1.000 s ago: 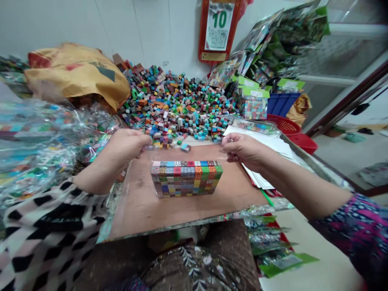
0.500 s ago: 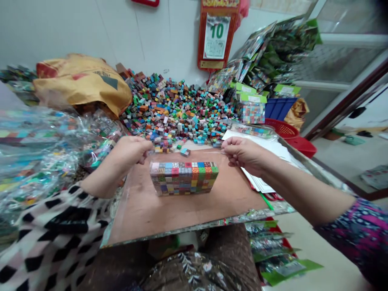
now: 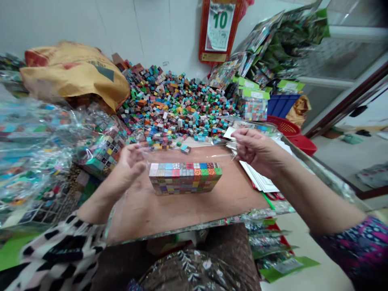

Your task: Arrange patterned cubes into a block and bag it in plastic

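A block of many small coloured printed cubes (image 3: 185, 178) stands on the brown board (image 3: 169, 216), in clear plastic film that shows as faint glints above it. My left hand (image 3: 131, 161) is just left of the block, its fingers apart and slightly blurred, with film close to the fingertips. To the right of the block and above the board, my right hand (image 3: 251, 149) is closed, thumb against fingers, pinching clear film near the edge of some white sheets.
Loose coloured cubes (image 3: 182, 109) are heaped along the wall. Clear bags (image 3: 36, 137) and a yellow sack (image 3: 79, 76) are at left. White cards (image 3: 260, 178), a red basket (image 3: 283, 126) and a blue bin (image 3: 280, 106) are at right.
My left hand has opened from a pinch and moved a little left and down. My right hand has moved slightly right and up. The view has shifted a little.
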Demonstrator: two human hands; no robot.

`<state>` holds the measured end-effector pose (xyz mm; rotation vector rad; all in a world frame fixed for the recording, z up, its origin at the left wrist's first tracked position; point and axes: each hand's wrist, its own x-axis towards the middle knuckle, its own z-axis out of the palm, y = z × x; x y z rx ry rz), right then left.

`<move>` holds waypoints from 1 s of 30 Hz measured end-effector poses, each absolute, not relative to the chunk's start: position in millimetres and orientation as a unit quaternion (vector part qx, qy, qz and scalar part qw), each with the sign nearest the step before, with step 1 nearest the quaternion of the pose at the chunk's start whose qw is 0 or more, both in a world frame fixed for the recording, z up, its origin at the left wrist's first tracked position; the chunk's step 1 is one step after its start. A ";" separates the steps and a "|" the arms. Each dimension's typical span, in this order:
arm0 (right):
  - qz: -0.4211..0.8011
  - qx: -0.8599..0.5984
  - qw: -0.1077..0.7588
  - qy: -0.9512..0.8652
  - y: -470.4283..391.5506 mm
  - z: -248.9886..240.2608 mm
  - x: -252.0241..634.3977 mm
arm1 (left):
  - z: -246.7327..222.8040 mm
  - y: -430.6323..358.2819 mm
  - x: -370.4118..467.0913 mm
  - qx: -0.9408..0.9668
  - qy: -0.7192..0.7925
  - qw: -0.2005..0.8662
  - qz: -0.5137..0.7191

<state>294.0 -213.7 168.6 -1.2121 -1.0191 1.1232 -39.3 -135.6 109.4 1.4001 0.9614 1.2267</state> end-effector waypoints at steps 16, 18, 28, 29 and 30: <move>0.496 -0.495 0.575 -0.422 -208.5 69.1 247.4 | 77.4 -145.7 -14.0 0.563 0.402 0.548 0.470; 0.478 -0.503 0.602 -0.396 -207.9 70.6 241.9 | 74.5 -146.7 -12.8 0.561 0.402 0.539 0.483; 0.448 -0.485 0.668 -0.342 -208.9 70.7 239.0 | 87.7 -163.8 -5.5 0.562 0.392 0.476 0.551; 0.449 -0.489 0.669 -0.334 -209.0 69.8 239.0 | 87.4 -165.5 -5.1 0.560 0.389 0.484 0.548; 0.450 -0.493 0.670 -0.325 -209.1 68.1 238.4 | 85.8 -166.7 -5.0 0.555 0.388 0.497 0.543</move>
